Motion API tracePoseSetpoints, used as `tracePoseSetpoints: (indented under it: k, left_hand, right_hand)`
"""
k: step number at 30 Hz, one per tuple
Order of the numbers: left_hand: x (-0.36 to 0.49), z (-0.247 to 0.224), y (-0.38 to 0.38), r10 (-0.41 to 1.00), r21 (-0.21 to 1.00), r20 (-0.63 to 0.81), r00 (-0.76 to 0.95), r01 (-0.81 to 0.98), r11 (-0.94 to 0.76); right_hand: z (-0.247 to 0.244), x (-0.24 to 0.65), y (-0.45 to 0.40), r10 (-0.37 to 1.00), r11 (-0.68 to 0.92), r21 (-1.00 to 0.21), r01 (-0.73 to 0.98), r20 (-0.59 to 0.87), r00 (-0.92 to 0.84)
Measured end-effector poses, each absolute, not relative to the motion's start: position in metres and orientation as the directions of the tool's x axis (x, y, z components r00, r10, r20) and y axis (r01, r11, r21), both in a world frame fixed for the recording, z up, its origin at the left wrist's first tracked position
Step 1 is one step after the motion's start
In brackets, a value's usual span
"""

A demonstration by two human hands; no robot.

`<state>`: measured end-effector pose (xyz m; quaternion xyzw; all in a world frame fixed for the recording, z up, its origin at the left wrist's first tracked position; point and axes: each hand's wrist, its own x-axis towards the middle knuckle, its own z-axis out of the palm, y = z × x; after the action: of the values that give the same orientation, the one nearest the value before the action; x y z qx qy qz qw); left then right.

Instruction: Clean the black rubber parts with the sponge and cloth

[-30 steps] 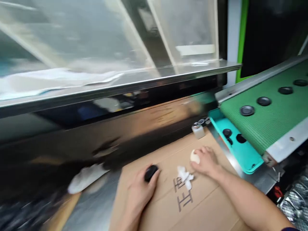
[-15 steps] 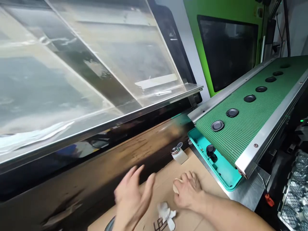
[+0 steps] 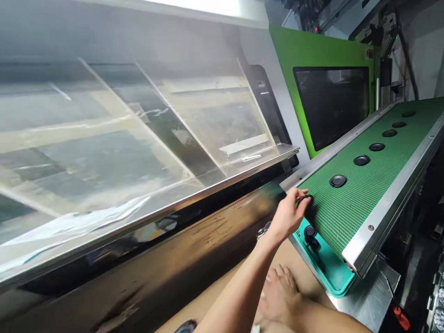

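Note:
My left hand (image 3: 290, 213) reaches across to the lower end of the green conveyor belt (image 3: 347, 217), thumb and fingers closed at the edge of a black round part (image 3: 307, 200). The fingers mostly hide that part. Further up the belt lies another black round part (image 3: 337, 181) with a raised rim, and several more follow in a row. My right hand (image 3: 280, 291) rests low on the cardboard (image 3: 289, 256), fingers curled down, partly behind my left forearm. What it holds is hidden.
Below the belt end sits a turquoise tray (image 3: 342, 286) with black parts (image 3: 311, 236) in it. A metal rail (image 3: 371, 231) edges the belt. A clear slanted panel (image 3: 208, 120) stands to the left. A red-handled tool (image 3: 401, 318) is at lower right.
My left hand has moved up and right from above the cardboard to the nearest black part on the belt. My right hand stays low on the cardboard. The view has tilted up.

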<state>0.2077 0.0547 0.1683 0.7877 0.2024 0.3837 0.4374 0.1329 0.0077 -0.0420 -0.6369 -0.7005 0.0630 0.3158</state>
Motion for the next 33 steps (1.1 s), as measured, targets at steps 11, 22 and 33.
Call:
tracePoseSetpoints:
  k: [11, 22, 33]
  left_hand:
    - [-0.103, 0.015, 0.009, 0.904, 0.942, -0.103, -0.415, -0.332, -0.045]
    - [-0.081, -0.014, -0.003, 0.971, 0.789, -0.24, -0.008, -0.584, 0.191]
    - [-0.054, 0.001, -0.015, 0.914, 0.471, -0.291, 0.283, -0.789, 0.395]
  right_hand:
    - [0.001, 0.126, -0.031, 0.805, 0.59, -0.448, 0.672, 0.269, -0.528]
    - [0.009, 0.148, -0.016, 0.962, -0.218, -0.209, 0.953, 0.117, 0.246]
    - [-0.002, 0.122, -0.023, 0.833, 0.399, -0.571, 0.718, 0.552, -0.024]
